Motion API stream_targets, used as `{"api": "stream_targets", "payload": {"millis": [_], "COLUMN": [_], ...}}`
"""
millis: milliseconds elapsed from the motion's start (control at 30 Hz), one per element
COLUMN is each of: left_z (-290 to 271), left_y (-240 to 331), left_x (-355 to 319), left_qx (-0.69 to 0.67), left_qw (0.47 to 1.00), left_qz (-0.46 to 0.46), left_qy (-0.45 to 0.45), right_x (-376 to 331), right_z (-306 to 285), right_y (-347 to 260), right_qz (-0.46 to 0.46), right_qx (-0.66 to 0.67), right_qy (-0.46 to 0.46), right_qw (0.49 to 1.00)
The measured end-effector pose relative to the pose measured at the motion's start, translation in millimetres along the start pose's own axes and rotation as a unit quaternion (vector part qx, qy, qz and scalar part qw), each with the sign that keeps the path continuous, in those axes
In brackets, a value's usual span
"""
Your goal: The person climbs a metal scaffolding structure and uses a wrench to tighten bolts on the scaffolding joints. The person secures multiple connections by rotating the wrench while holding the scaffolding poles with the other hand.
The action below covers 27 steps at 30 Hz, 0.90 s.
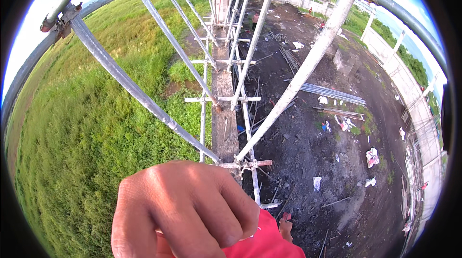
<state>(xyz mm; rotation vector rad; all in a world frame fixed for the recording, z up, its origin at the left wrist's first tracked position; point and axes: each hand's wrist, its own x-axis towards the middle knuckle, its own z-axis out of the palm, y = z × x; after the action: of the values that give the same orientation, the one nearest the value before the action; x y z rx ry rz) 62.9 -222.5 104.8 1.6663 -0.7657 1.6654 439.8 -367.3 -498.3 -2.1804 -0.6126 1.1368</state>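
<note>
Seen from my remote post, the left hand (185, 205) curls its fingers at 6 o'clock, palm hidden; I cannot tell whether it grips anything. The right hand (285, 230), tiny at 5 o'clock past smooth red cloth (264, 241), is too indistinct to read. Just beyond the left hand, scuffed, round grey metal scaffold tubes (288, 95) flank a rough concrete beam (224, 128). Tufted green grass (96, 162) fills 9 o'clock; dark, gritty earth (296, 162), 4 o'clock; a pale wall (430, 147), 3.

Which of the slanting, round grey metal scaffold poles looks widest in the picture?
The rightmost slanting pole, crossing in front of the dark bare ground; the other slanting poles look thinner and stand further left.
</note>
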Motion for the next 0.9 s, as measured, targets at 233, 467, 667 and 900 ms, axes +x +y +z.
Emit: {"api": "stream_targets", "payload": {"millis": [233, 467, 667, 900], "left_z": [-31.8, -54.4, -65.7, -84.6], "left_y": [8.9, -10.2, -22.2, -44.9], "left_x": [-21.4, -52.5, -73.1, -84.9], "left_qx": [-0.005, -0.023, -0.033, 0.023], "left_qw": [0.996, 0.990, 0.973, 0.954], "left_qz": [-0.085, -0.116, -0.201, -0.259], "left_qy": [0.019, 0.071, 0.105, 0.152], "right_x": [15.2, -2.7, -29.8, -30.4], "right_z": [2.6, 8.4, 5.4, 5.6], "right_y": [4.2, 6.1, -4.4, 10.9], "right_qz": [-0.005, -0.026, -0.043, -0.023], "right_qx": [-0.009, -0.066, -0.100, -0.061], "right_qy": [-0.008, -0.007, -0.025, -0.011], "right_qw": [1.000, 0.997, 0.994, 0.998]}}
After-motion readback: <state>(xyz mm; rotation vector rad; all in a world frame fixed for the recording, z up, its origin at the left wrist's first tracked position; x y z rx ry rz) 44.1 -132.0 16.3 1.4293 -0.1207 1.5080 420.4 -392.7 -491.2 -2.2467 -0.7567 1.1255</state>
